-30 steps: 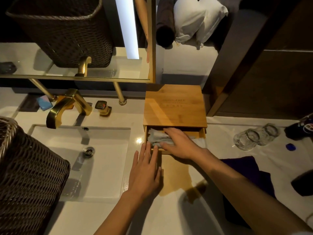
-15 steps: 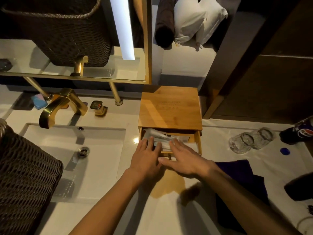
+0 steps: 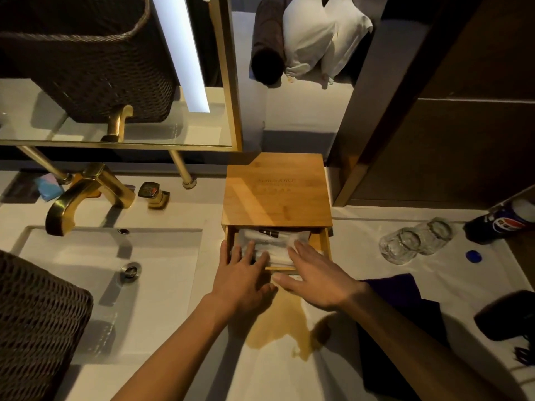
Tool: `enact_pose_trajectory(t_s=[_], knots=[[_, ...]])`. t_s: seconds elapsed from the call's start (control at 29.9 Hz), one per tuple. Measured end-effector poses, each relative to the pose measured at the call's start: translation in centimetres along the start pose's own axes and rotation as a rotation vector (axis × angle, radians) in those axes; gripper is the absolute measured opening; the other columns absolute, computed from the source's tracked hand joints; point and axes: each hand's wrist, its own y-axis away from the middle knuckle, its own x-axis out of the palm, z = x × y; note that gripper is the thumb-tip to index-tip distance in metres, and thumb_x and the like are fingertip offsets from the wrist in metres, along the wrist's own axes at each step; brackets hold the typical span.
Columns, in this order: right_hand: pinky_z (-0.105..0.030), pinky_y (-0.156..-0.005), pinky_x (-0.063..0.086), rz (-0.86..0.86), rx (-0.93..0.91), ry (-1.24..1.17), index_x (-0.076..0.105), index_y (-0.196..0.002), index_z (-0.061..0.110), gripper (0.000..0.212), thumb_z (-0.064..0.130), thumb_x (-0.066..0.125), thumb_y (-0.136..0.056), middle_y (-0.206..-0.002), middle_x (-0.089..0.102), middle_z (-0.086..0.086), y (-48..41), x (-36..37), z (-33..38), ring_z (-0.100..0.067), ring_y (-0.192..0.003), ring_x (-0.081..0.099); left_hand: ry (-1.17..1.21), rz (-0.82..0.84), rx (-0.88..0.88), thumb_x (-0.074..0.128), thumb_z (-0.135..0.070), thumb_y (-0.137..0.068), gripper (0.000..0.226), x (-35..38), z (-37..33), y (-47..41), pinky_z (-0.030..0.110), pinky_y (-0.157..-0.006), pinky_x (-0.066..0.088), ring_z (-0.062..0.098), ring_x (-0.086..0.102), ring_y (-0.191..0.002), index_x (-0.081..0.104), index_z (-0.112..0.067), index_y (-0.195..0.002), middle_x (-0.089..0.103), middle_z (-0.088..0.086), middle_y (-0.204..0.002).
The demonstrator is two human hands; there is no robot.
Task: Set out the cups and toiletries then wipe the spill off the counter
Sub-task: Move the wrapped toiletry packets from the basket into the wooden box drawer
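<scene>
A bamboo box (image 3: 276,192) stands on the white counter (image 3: 347,244), its drawer pulled out toward me. Clear-wrapped toiletry packets (image 3: 275,241) lie in the drawer. My left hand (image 3: 243,276) rests flat with straight fingers on the packets at the drawer's left. My right hand (image 3: 315,273) lies flat beside it, fingertips on the packets at the right, thumb along the drawer front. A yellowish spill (image 3: 278,322) spreads on the counter just below the drawer. Two glass cups (image 3: 417,238) lie to the right. A dark purple cloth (image 3: 405,293) sits under my right forearm.
A sink (image 3: 110,273) with a gold faucet (image 3: 84,195) is at the left, a wicker basket (image 3: 34,328) at its near edge. A cola bottle (image 3: 503,224), its blue cap (image 3: 473,255) and a black object (image 3: 509,316) sit at the far right. A mirror (image 3: 115,68) hangs behind.
My left hand has moved from the counter up into the drawer onto the packets. My right hand has drawn back slightly toward the drawer's right front.
</scene>
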Motion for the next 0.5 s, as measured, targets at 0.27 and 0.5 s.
enact_pose_trajectory(t_s=[0.27,0.5], knots=[[-0.039,-0.122,0.000,-0.147,-0.028,0.011,0.011,-0.160,0.030,0.102,0.093,0.005,-0.079,-0.170,0.006,0.002,-3.1,0.8,0.2,-0.017,-0.155,-0.002,0.122,-0.094,0.038,0.016,-0.084,-0.083,0.098,-0.7,0.7,-1.3,0.042,-0.126,-0.006,0.030,-0.002,-0.159,0.011,-0.029,-0.164,0.001,0.010,-0.172],[-0.046,-0.124,0.016,-0.101,0.022,-0.078,0.012,-0.161,0.027,0.091,0.083,0.018,-0.089,-0.166,0.020,-0.003,-4.9,-0.6,1.0,-0.022,-0.152,0.018,0.062,0.108,-0.034,0.042,-0.091,-0.076,0.121,-2.3,0.2,-4.1,0.046,-0.128,0.005,0.035,0.006,-0.158,0.000,-0.019,-0.164,0.009,0.013,-0.171]])
